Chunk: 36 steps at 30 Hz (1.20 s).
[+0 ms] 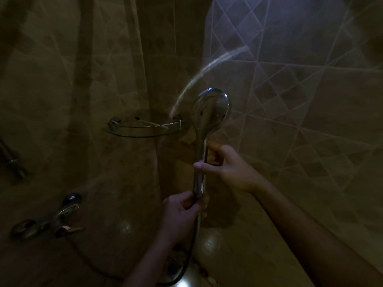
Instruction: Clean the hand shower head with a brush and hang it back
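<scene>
A chrome hand shower head (211, 109) stands upright in the middle of the dim view, its shiny back towards me. My left hand (182, 214) grips the bottom of its handle, where the hose (186, 257) leaves and curves down. My right hand (226, 164) holds the handle higher up, thumb across the front, fingers curled behind it. A curved pale streak (207, 69), perhaps a water jet, arcs from beside the head up to the right. No brush is visible.
A glass corner shelf (145, 129) with a metal rail hangs left of the shower head. A chrome tap fitting (51, 218) sticks out of the wall at lower left. Tiled walls close in on both sides. Something pale and shiny (209, 245) lies below my hands.
</scene>
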Motion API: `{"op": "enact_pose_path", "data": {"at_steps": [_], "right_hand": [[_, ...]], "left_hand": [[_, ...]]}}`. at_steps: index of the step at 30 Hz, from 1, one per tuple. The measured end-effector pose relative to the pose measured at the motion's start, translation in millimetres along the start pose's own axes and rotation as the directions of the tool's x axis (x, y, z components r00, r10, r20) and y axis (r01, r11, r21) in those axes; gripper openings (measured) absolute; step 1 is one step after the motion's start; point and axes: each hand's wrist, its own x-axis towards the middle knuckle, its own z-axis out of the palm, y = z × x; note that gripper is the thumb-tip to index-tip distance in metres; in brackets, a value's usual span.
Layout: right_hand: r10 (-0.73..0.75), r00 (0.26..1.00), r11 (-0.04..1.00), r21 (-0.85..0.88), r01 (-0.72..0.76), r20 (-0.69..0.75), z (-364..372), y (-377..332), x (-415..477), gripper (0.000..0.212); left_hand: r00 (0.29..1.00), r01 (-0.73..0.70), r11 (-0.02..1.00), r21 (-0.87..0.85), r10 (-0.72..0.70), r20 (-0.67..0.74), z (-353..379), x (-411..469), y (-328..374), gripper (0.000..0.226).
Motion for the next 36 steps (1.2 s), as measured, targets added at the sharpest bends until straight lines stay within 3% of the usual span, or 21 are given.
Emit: {"op": "enact_pose_path", "data": {"at_steps": [4, 10, 16, 22, 25, 29, 33, 36], "right_hand": [[0.036, 0.999, 0.992, 0.118, -0.04, 0.036, -2.6, 2.4, 0.2, 0.035], [-0.046, 0.996, 0.999, -0.009, 0.045, -0.071, 9.0, 3.4, 2.2, 0.042], [0.036, 0.995, 0.979, 0.195, -0.053, 0.088, 5.3, 2.1, -0.3, 0.04], [-0.042, 0.999, 0.999, -0.023, 0.041, -0.029, 20.2, 5.3, 3.3, 0.052], [-0.035, 0.999, 0.997, 0.071, 0.033, 0.027, 21.5, 3.8, 4.4, 0.042], [-0.041, 0.995, 0.968, 0.25, 0.016, 0.096, 22.2, 5.6, 5.5, 0.049], [-0.115, 0.993, 0.983, 0.148, 0.108, 0.038, 28.9, 2.7, 5.5, 0.045], [-0.097, 0.993, 0.984, 0.155, 0.086, 0.07, 31.1, 2.1, 6.6, 0.038]], "left_hand": [[1.0, -0.003, 1.0, 0.021, 0.003, 0.01, -3.4, -0.4, -0.3, 0.007], [1.0, 0.019, 1.0, 0.02, -0.018, -0.021, -4.1, -3.7, -1.2, 0.025], [0.999, 0.028, 1.0, 0.003, -0.028, -0.041, -8.0, -9.0, -2.4, 0.008], [0.991, 0.119, 0.993, -0.027, -0.12, -0.053, -7.7, -15.6, 2.8, 0.014], [0.988, 0.132, 0.99, -0.057, -0.136, -0.07, -8.6, -18.8, 6.9, 0.015], [0.991, 0.096, 0.995, -0.018, -0.097, -0.096, -17.0, -23.3, 6.7, 0.011], [0.984, 0.095, 0.995, -0.013, -0.096, -0.153, -20.4, -28.4, 4.2, 0.013], [0.983, 0.106, 0.992, -0.073, -0.115, -0.144, -18.1, -32.9, 7.1, 0.009]]}}
